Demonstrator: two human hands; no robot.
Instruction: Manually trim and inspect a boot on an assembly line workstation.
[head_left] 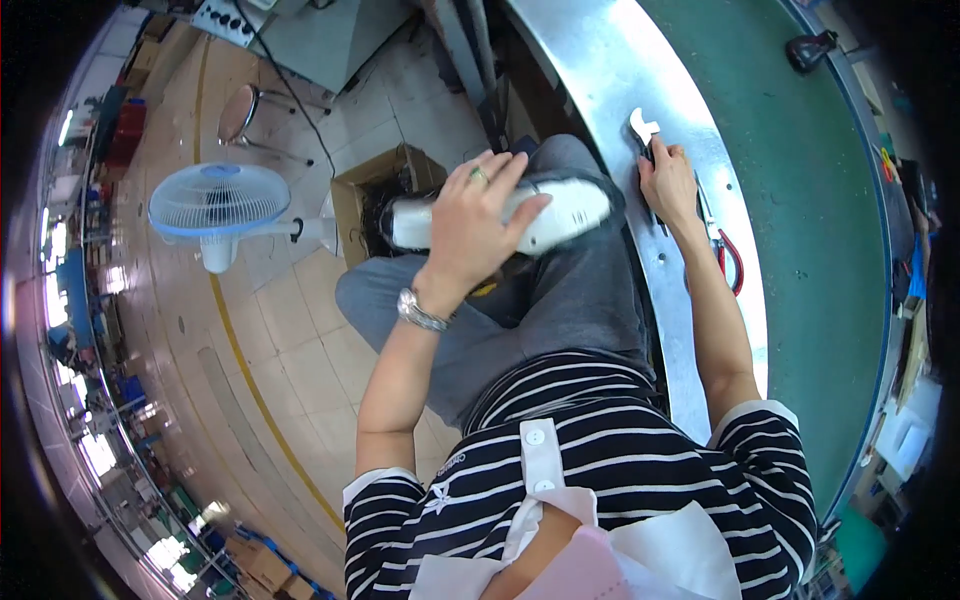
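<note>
A long white piece with rounded ends and a black rim (572, 212) lies across my lap. My left hand (478, 215) grips it from above near its left end, thumb apart from the fingers. What the palm covers is hidden. To the right, on the metal bench edge, a wrench (643, 126) with a silver open jaw and dark handle points away from me. My right hand (670, 185) closes on its handle with curled fingers. Beside that wrist lie pliers with red handles (733, 262), partly hidden by my forearm.
The shiny metal bench edge (600, 50) borders a green work surface (820, 250) on my right. An open cardboard box (352, 205) stands beyond my left knee. Further left are a blue and white fan (218, 205) and a round stool (238, 113). A dark cable (290, 85) hangs behind.
</note>
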